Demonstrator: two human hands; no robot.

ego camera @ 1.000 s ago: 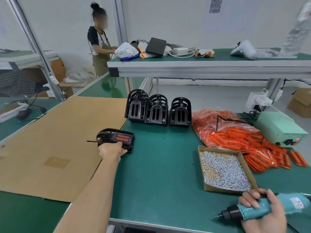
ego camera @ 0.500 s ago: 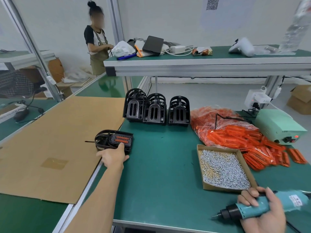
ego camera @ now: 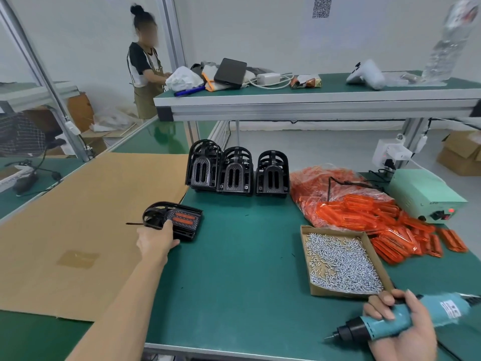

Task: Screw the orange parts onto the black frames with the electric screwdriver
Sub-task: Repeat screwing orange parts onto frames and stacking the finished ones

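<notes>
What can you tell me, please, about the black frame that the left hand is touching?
The black frame lies flat, straddling the edge between the cardboard sheet and the green mat. It looks like moulded plastic: a rounded, open-ribbed end points left, a squarer ridged end right. Two orange inserts show through slots in its top face. A thin dark strip sticks out leftward. The left hand rests on its near edge. It sits apart from the three upright frames behind.

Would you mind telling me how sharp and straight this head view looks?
Head view: wide-angle bowing bends the upper shelf and corner posts; the right hand and electric screwdriver are smeared at the frame edge; the finished frame is sharp; lighting is even.
</notes>
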